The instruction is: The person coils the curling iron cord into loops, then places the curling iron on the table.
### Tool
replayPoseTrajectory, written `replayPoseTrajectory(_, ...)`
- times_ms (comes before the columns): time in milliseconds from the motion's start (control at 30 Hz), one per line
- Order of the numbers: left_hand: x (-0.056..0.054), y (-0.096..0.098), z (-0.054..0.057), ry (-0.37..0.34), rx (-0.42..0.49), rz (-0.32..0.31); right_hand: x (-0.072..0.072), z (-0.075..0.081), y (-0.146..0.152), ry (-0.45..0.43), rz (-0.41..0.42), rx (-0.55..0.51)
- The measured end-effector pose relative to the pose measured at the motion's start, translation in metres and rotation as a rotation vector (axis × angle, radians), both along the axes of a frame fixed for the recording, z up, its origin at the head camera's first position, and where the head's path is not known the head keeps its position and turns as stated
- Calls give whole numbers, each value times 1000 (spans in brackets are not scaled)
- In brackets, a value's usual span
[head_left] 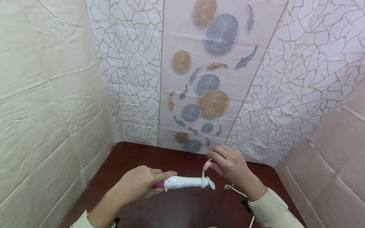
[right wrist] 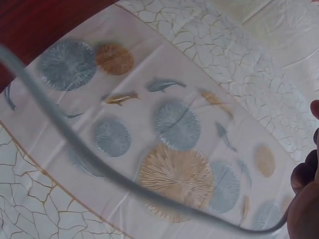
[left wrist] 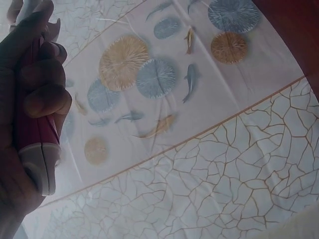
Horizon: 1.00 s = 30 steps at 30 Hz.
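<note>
My left hand (head_left: pixel 139 182) grips a hair straightener (head_left: pixel 183 182) by its magenta end, holding it roughly level above the table. In the left wrist view, the fingers curl round the magenta part (left wrist: pixel 37 124), and its white split tip sticks out near the palm. White cord (head_left: pixel 204 182) is looped round the far end of the white handle. My right hand (head_left: pixel 229 163) pinches the cord above that end, and a short stretch runs down from the fingers to the loops. In the right wrist view, a blurred length of cord (right wrist: pixel 112 174) crosses to the hand (right wrist: pixel 305 199) at the right edge.
The dark red table (head_left: pixel 137 158) lies below both hands. More white cord (head_left: pixel 238 191) hangs by the right wrist and runs down towards the near edge. A patterned cloth (head_left: pixel 194 76) stands behind the table, with plain cloth walls (head_left: pixel 51 110) on both sides.
</note>
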<state>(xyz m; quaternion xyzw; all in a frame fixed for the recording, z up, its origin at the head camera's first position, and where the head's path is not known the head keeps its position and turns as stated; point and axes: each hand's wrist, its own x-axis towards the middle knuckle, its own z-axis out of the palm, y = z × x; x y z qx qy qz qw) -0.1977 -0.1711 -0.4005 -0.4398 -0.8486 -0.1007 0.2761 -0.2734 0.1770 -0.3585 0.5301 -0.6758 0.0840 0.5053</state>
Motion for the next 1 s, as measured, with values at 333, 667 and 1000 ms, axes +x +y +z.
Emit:
replayPoseTrajectory(333, 6, 4, 1, -3, 9, -51, -16, 3, 5, -1, 67, 64)
replayPoseTrajectory(667, 9, 7, 3, -7, 7, -68, -23, 2, -2, 12, 45, 40)
replayPoseTrajectory(1000, 7, 6, 5, 113, 15, -31, -30, -20, -3, -168, -73, -1)
